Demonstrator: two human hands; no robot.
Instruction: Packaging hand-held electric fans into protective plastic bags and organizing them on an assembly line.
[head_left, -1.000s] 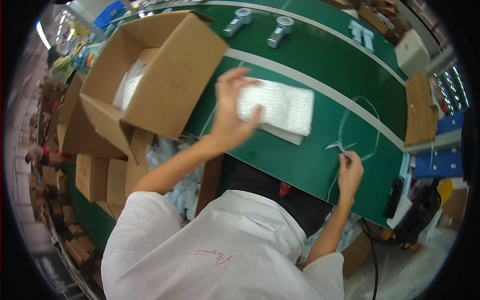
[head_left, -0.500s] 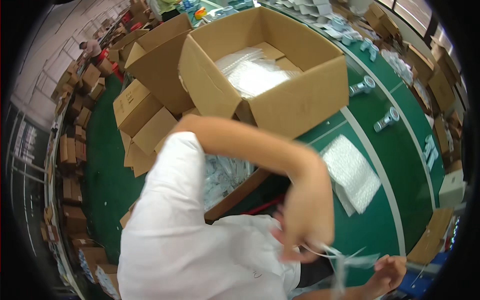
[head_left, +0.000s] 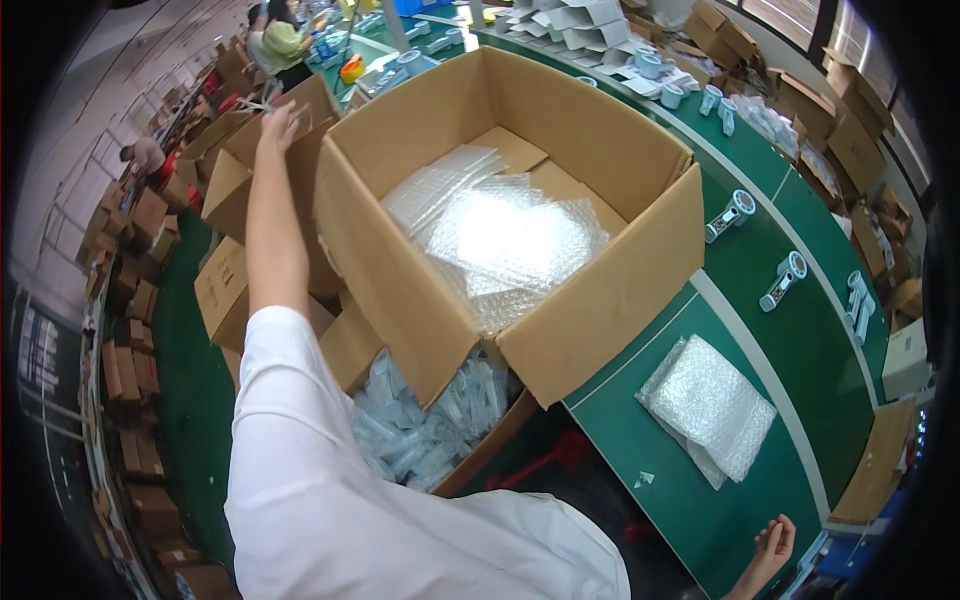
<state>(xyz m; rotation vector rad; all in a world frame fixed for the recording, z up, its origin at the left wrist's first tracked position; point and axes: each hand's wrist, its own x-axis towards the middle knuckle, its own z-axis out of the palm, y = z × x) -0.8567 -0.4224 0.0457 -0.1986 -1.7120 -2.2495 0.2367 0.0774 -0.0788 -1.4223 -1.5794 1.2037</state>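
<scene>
My left arm stretches out to the far left, and my left hand (head_left: 282,126) is closed at the far left cardboard boxes. Thin whitish plastic strips (head_left: 262,106) stick out at its fingers. At the lower right, my right hand (head_left: 772,546) is over the green table edge with bent fingers apart and nothing visible in them. Folded bubble wrap (head_left: 712,405) lies on the table beyond it. In the middle, a large open carton (head_left: 610,310) holds several flat bubble-wrap pouches (head_left: 500,225).
Under the large carton, a box holds many clear-wrapped light-blue parts (head_left: 430,430). Light-blue handheld devices (head_left: 783,280) lie along the green conveyor (head_left: 745,270). A small scrap (head_left: 645,479) is on the table. Cardboard boxes (head_left: 222,295) stand at the left; people (head_left: 285,45) work far back.
My left hand has swung from the lower right to the far left with the thin plastic. My right hand stays near the lower right, apart from the plastic now.
</scene>
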